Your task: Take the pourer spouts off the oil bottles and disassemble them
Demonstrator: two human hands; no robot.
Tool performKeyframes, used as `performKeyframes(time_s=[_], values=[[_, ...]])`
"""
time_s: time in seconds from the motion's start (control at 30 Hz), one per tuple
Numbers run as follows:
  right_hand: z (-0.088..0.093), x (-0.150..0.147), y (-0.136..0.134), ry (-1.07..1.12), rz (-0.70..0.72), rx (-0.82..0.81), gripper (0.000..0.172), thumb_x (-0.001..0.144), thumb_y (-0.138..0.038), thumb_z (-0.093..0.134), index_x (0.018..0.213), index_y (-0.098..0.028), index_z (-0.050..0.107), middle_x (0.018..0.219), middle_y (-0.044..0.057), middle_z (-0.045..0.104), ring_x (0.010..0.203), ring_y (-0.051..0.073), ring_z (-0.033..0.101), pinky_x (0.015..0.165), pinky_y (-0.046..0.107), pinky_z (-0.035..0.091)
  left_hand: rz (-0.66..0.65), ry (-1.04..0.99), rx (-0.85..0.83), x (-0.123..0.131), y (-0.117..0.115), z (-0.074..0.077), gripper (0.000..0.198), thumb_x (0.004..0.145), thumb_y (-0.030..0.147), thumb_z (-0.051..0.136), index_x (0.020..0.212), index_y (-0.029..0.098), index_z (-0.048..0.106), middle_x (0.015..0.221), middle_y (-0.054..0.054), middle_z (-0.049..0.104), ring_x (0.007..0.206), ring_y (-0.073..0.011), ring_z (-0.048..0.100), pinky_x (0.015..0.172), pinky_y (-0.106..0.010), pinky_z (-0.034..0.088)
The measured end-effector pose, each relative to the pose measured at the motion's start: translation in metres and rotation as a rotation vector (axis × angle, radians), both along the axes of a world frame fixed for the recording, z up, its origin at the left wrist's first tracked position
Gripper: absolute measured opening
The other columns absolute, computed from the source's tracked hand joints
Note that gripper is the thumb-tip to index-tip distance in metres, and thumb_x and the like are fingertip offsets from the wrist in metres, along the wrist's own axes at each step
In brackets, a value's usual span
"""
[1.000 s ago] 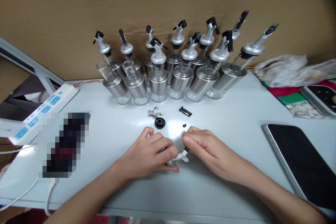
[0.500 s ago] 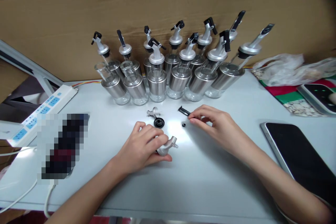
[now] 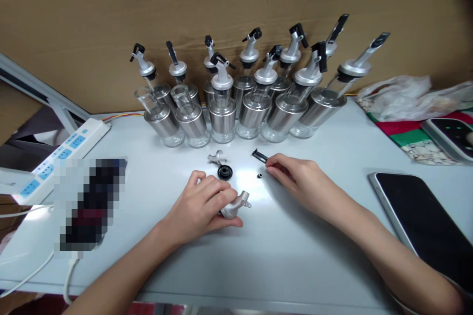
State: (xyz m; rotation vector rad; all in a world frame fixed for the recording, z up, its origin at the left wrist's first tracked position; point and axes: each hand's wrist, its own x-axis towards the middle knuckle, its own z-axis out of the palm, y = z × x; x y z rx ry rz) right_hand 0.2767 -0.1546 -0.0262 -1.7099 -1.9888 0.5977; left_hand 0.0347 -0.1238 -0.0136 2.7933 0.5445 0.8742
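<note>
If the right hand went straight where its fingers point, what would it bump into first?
Probably the black slotted piece. It lies right in front of the right hand; I can't tell whether they're touching.

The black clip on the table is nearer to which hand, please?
Right. The right hand is at the black clip's right end, perhaps touching it; the left hand, holding a silver spout, is farther off, toward the picture's lower left.
</note>
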Motion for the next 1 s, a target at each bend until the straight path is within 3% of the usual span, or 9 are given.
performKeyframes(time_s=[0.2, 0.37, 0.67, 1.0], values=[[-0.0020, -0.0040, 0.0001, -0.023, 0.120, 0.041, 0.014, 0.092, -0.019, 0.044, 0.087, -0.019, 0.057, 0.084, 0.005, 0.062, 0.073, 0.018, 0.060, 0.068, 0.030, 0.046, -0.003, 0.000, 0.010, 0.0000, 0.0002, 0.0009, 0.034, 0.098, 0.046, 0.032, 0.098, 0.016, 0.047, 0.081, -0.002, 0.064, 0.072, -0.0118, 0.057, 0.073, -0.028, 0.033], [-0.0039, -0.0029, 0.0006, -0.028, 0.139, 0.071, 0.015, 0.090, -0.015, 0.045, 0.087, -0.017, 0.060, 0.089, 0.007, 0.060, 0.079, 0.019, 0.061, 0.073, 0.033, 0.049, 0.000, -0.005, 0.015, -0.0004, -0.0001, 0.0006, 0.035, 0.098, 0.047, 0.031, 0.097, 0.016, 0.048, 0.080, -0.002, 0.065, 0.071, -0.0114, 0.057, 0.072, -0.028, 0.033], [-0.0072, 0.0001, 0.0017, -0.053, 0.141, 0.103, 0.022, 0.084, -0.007, 0.047, 0.094, -0.015, 0.064, 0.091, 0.008, 0.066, 0.081, 0.021, 0.065, 0.073, 0.034, 0.052, -0.001, 0.003, 0.011, 0.0009, -0.0009, -0.0002, 0.036, 0.098, 0.048, 0.030, 0.096, 0.016, 0.048, 0.079, -0.001, 0.065, 0.070, -0.0112, 0.057, 0.072, -0.028, 0.032], [-0.0061, -0.0061, 0.0000, -0.093, 0.191, 0.126, 0.021, 0.088, -0.015, 0.051, 0.102, -0.017, 0.066, 0.093, 0.009, 0.066, 0.084, 0.022, 0.064, 0.074, 0.036, 0.053, -0.012, 0.004, -0.017, 0.0010, -0.0015, 0.0013, 0.036, 0.098, 0.047, 0.031, 0.096, 0.016, 0.048, 0.080, -0.002, 0.066, 0.069, -0.0126, 0.057, 0.072, -0.029, 0.031]])
